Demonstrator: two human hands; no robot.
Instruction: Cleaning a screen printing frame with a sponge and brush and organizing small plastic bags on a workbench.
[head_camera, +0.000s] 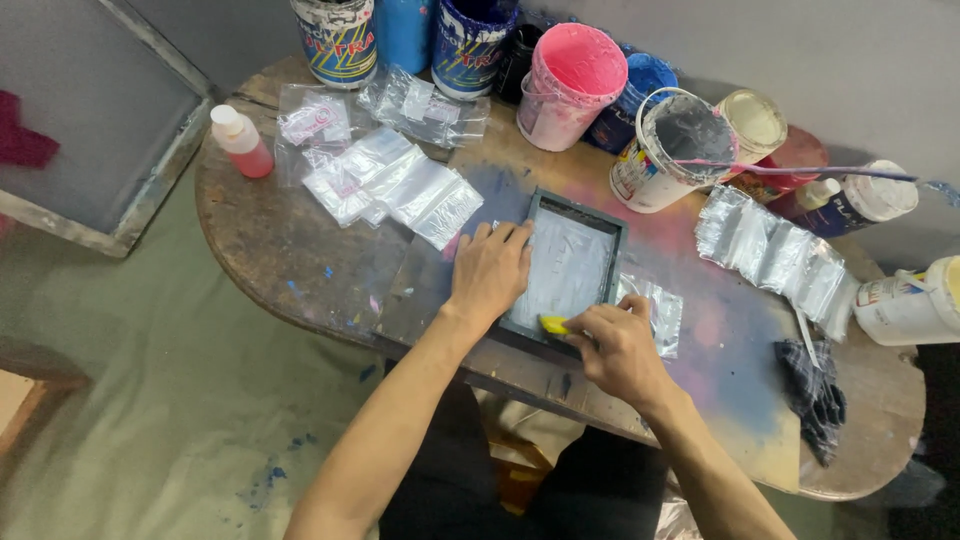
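Mesh of a big screen (95, 110) leans at far left, off the table (280, 250). Next comes a pink bottle (240, 142), then a heap of clear bags (390, 180) near the back edge. At the middle lies a small frame (570, 268), flat on the stained top, close to the near edge. The left hand (490, 275) rests spread, palm down, on the frame's left rail, pinning it. The right hand (620, 350) is closed round a yellow squeegee (553, 325) at the frame's near rail.

The frame looks stiff and light, likely to skid unless pressed; its rails are the place to grip, since the mesh seems thin and easy to dent. The bag (662, 312) peeking from under its right side looks limp and slick.

Rightward, paint tubs (570, 75) crowd the back, a row of bags (770, 250) and a dark rag (815, 395) lie near the right end. Free room is mostly left of the frame; the near edge is tight.
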